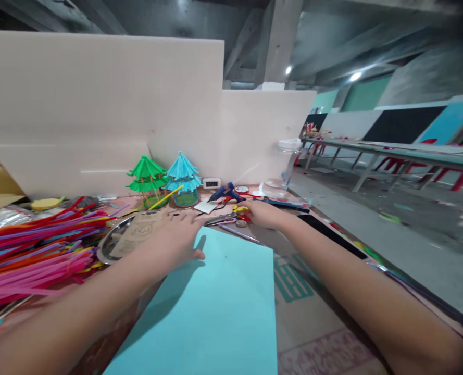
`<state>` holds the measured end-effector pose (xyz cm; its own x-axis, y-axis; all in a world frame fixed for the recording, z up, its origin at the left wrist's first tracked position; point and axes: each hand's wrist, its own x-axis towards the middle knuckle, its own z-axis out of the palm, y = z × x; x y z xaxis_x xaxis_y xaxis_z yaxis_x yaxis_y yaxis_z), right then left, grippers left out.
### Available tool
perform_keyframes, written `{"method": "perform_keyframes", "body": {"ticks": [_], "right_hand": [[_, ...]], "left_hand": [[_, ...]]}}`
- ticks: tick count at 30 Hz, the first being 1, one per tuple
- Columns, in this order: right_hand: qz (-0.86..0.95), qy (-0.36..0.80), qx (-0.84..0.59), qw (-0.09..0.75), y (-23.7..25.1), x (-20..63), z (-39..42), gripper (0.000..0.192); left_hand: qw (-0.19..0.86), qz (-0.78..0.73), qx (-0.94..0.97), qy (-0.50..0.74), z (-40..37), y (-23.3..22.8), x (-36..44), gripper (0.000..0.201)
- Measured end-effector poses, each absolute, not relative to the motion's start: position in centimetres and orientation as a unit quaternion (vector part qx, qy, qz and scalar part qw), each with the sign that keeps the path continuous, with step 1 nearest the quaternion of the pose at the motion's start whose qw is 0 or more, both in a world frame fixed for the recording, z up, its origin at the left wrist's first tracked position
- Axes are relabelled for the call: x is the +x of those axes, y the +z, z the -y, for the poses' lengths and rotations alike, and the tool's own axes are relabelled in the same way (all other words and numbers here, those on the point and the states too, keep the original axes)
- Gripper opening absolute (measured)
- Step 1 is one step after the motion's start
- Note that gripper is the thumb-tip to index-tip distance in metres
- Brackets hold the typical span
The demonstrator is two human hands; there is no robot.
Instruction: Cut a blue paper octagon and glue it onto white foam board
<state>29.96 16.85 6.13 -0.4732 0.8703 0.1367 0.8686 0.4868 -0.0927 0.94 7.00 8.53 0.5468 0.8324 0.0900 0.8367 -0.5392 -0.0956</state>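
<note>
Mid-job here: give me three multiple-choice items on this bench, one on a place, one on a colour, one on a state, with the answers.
1. Where does the left hand rest?
A. on the far left corner of the light blue sheet
B. on the pile of pipe cleaners
C. on the glue gun

2. What colours are the two small pagoda models?
A. red and yellow
B. green and blue
C. both pink

3. How is the right hand placed?
A. raised high off the table
B. flat on the middle of the blue sheet
C. stretched forward, low, at the scissors

Answers:
1. A, the palm lies down at that sheet corner.
2. B, they stand side by side against the white board.
3. C, it lies by the yellow scissor handles; whether it grips them cannot be told.
</note>
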Motion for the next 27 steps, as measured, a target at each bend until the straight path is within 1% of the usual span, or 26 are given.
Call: {"method": "perform_keyframes", "body": {"ticks": [1,2,6,10,12,14,17,20,23,24,25,27], "right_hand": [[0.858,0.010,-0.506,0.087,5.8,30.0,-17.0,0.053],[0.857,0.016,-0.506,0.090,5.6,30.1,-17.1,0.052],[0.852,0.038,-0.515,0.088,5.0,31.0,-17.6,0.055],[0.862,0.053,-0.499,0.073,5.0,30.9,-18.5,0.058],[0.870,0.052,-0.486,0.061,5.1,30.3,-19.0,0.059],[0.877,0.043,-0.476,0.054,5.2,29.5,-19.1,0.063],[0.883,0.021,-0.465,0.060,5.4,28.6,-18.6,0.065],[0.875,0.000,-0.476,0.086,5.5,29.1,-17.7,0.059],[0.855,-0.005,-0.504,0.124,5.8,30.5,-17.2,0.059],[0.847,-0.003,-0.513,0.138,5.9,31.0,-17.1,0.059],[0.838,0.000,-0.523,0.155,6.2,31.4,-17.2,0.059],[0.818,0.007,-0.542,0.195,6.8,32.1,-17.2,0.053]], "left_hand": [[0.066,0.489,-0.870,-0.013,-6.7,8.9,0.1,0.073],[0.066,0.500,-0.863,-0.011,-6.5,9.2,-0.7,0.073],[0.064,0.525,-0.848,-0.013,-5.9,10.3,-2.7,0.048],[0.044,0.496,-0.867,-0.008,-5.7,9.9,-1.2,0.032],[0.026,0.456,-0.889,-0.004,-6.4,8.9,0.5,0.030],[0.004,0.405,-0.914,0.001,-7.6,7.8,2.3,0.031],[-0.013,0.364,-0.931,-0.007,-9.5,6.7,4.1,0.040],[-0.022,0.360,-0.933,-0.021,-10.7,6.2,4.4,0.053],[-0.032,0.380,-0.924,-0.032,-11.0,5.9,4.0,0.070],[-0.034,0.390,-0.920,-0.035,-10.9,5.7,3.9,0.073],[-0.038,0.399,-0.915,-0.037,-10.8,5.6,3.8,0.072],[-0.048,0.420,-0.905,-0.038,-10.6,5.6,3.8,0.060]]}}
